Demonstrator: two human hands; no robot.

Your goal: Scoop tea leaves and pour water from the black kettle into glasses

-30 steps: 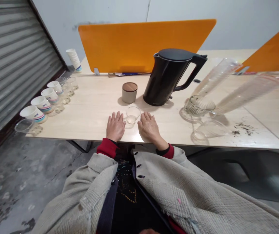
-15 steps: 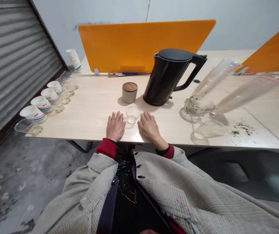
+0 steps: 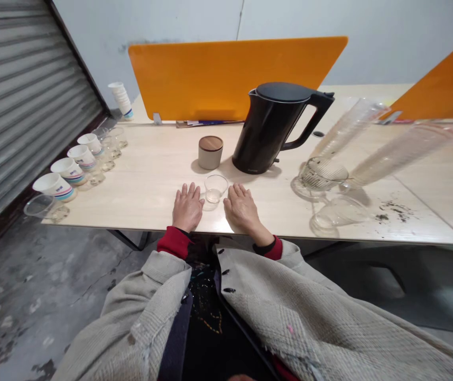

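Both palms rest on the pale wooden table near its front edge. My left hand [image 3: 187, 207] lies flat with its fingers stretched out, just left of a clear plastic cup [image 3: 215, 191]. On the cup's other side, my right hand [image 3: 242, 207] also lies flat, holding nothing. The cup stands upright between the hands; I cannot tell whether it holds liquid. Behind it are a grey canister [image 3: 210, 153] with a wooden lid and a black electric kettle [image 3: 268, 129], its handle pointing right.
Paper cups [image 3: 67, 170] and clear cups [image 3: 109, 147] line the left side. A ribbed glass vessel [image 3: 323, 173], tilted sleeves of clear cups [image 3: 347, 127], a clear cup lying on its side [image 3: 341, 211] and dark crumbs [image 3: 396, 210] are at right. An orange divider [image 3: 234, 79] stands behind.
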